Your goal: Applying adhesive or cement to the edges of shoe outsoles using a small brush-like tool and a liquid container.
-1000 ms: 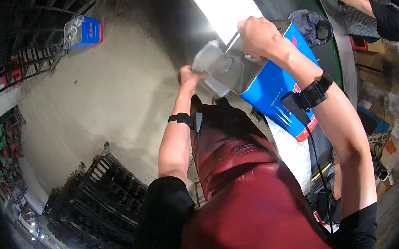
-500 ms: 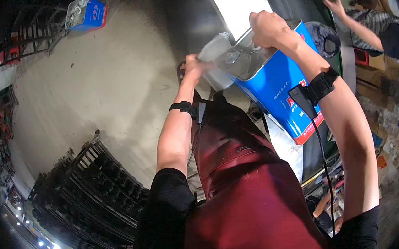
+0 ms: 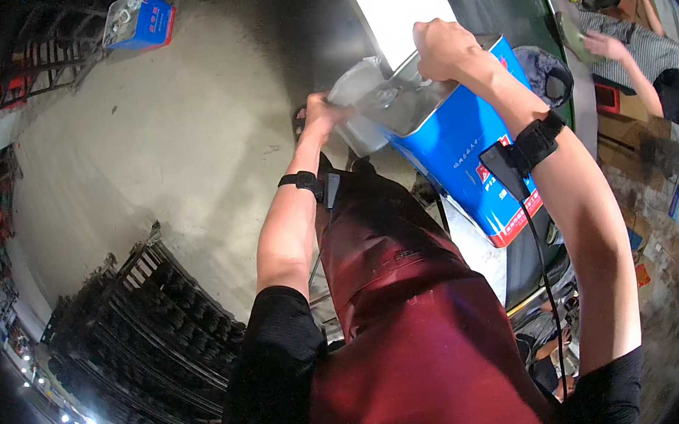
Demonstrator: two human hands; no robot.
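A large rectangular blue metal can [image 3: 456,148] with a silver top and a red lower band sits at the right, leaning toward the left. My right hand [image 3: 445,50] is closed at its top; the fingers hide the part being gripped. Beside the can's upper left end, my left hand [image 3: 320,118] grips a translucent plastic container [image 3: 360,132]. That container overlaps the silver top, where a round opening shows blurrily. Whether liquid is passing between the two cannot be made out.
A pale metal sheet [image 3: 397,2] lies behind the can. Another blue can [image 3: 143,25] stands on the floor at far left. Black racks [image 3: 152,303] fill the lower left. At the right a co-worker's hand [image 3: 606,46] holds a sole-like piece.
Both my hands, the can and the plastic container show slightly farther left, with little change between them. The co-worker's hand has moved lower and the pink-edged piece has turned.
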